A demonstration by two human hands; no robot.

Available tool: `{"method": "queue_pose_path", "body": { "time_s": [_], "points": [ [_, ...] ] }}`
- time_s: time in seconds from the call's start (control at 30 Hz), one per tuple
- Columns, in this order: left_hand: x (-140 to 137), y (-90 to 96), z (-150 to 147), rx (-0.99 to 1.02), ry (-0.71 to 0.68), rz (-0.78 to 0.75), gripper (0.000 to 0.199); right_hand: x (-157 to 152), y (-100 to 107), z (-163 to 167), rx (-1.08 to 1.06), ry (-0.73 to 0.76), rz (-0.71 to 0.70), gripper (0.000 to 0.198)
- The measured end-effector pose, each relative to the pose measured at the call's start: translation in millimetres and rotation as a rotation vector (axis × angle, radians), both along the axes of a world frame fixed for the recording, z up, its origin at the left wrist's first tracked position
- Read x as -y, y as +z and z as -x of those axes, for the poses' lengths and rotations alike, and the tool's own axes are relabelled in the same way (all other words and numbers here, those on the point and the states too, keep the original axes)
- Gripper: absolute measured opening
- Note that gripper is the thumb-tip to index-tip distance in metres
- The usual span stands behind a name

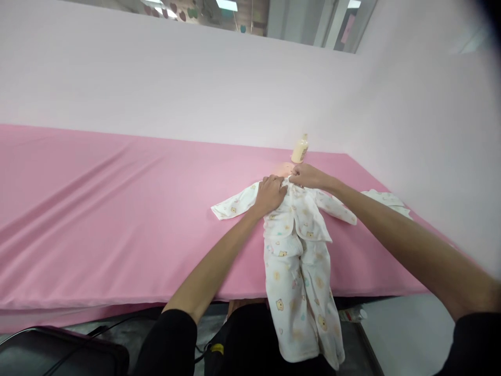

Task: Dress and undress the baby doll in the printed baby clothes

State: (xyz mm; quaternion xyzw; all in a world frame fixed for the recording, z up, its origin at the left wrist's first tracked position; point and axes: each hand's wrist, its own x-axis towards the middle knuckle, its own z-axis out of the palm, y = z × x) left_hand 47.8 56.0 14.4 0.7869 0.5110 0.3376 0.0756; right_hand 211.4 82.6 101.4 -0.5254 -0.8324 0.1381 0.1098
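A baby doll lies on its back, its skin-toned head partly hidden behind my hands. It wears a white long-sleeved baby top and matching baby pants, both printed with small bears. Its sleeves stretch out to either side, and the pant legs hang over the table's front edge. My left hand rests on the upper chest of the top, fingers laid over the fabric near the collar. My right hand is closed at the neckline, pinching the collar; the fingertips are partly hidden.
Pink cloth covers the table. Behind the doll's head stands a pale yellow bottle. Folded white fabric lies at the right edge. White walls rise behind and to the right. A black chair is at lower left.
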Motion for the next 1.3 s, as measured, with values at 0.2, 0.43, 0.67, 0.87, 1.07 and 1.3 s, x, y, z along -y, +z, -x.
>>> {"method": "queue_pose_path", "body": {
  "time_s": [0.2,0.43,0.67,0.87,1.07,1.3],
  "points": [
    [-19,11.9,-3,-0.048,-0.018,0.064,0.028,6,-6,-16,-0.391,-0.033,0.200,0.021],
    [-17,7.2,1,0.094,-0.060,0.082,0.024,6,-14,-20,-0.279,-0.018,0.122,0.020],
    [-14,4.2,2,0.147,-0.072,0.083,0.021,3,-21,-22,-0.264,-0.008,0.088,0.019],
    [-15,3.0,2,0.224,-0.091,0.112,0.018,-4,-26,-24,-0.243,0.003,0.117,0.011],
    [-17,0.3,5,0.312,-0.171,0.142,0.017,-5,-24,-20,-0.245,-0.055,0.161,0.011],
    [-20,-2.4,8,0.380,-0.185,0.159,0.019,-2,-26,-19,-0.353,-0.141,0.149,0.017]
  ]
}}
